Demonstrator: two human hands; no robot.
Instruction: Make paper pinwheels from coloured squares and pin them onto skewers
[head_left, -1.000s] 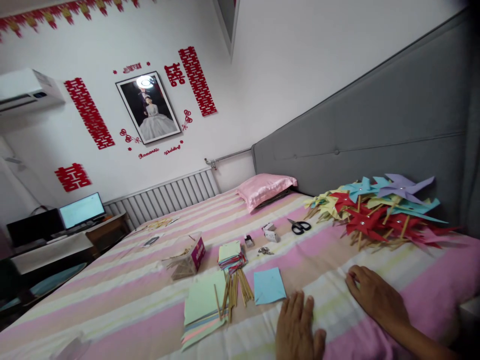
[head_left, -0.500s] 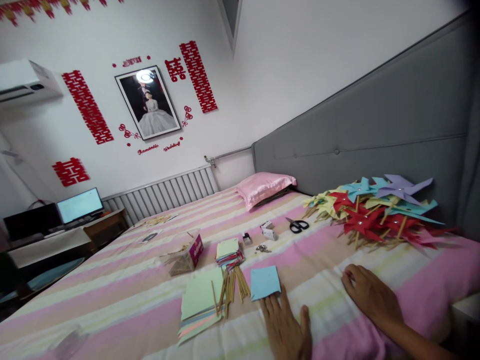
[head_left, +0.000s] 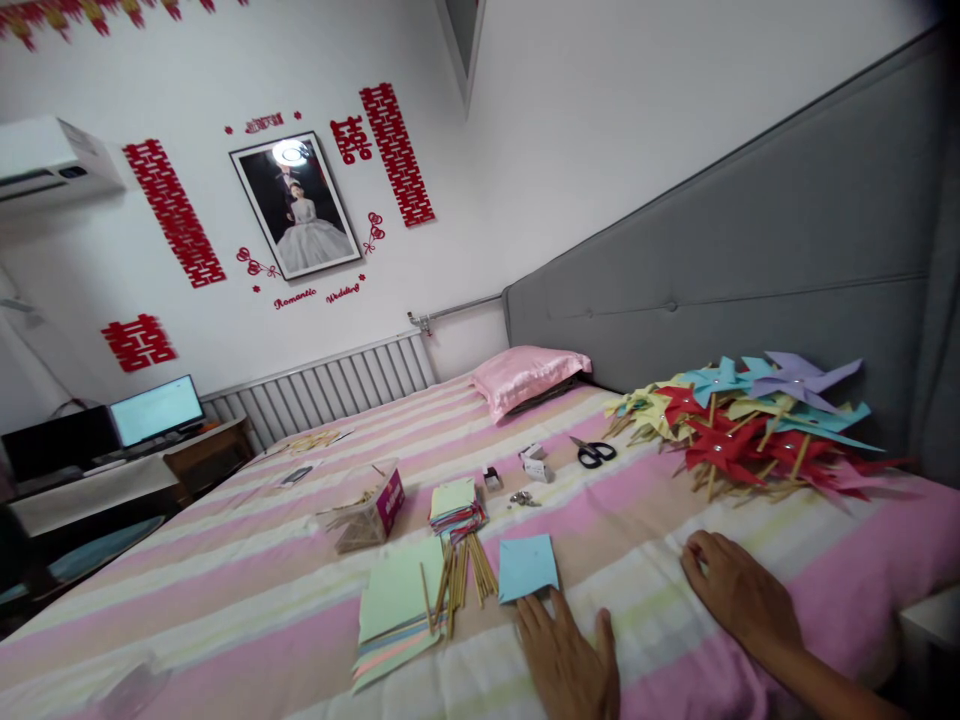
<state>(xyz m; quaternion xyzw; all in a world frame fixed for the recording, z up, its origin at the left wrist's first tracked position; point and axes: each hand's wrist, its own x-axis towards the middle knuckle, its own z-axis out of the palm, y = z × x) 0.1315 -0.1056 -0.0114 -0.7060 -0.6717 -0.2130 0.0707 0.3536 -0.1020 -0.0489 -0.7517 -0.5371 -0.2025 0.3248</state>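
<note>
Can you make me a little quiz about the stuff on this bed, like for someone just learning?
1. True or false: the scissors lie on top of the pinwheel pile.
2. What colour is the paper square at the left hand's fingertips?
3. Which lies beside the wooden sticks? A) pillow B) paper stack C) radiator

Key: 1 false, they lie apart on the bed sheet. 2 blue. 3 B.
</note>
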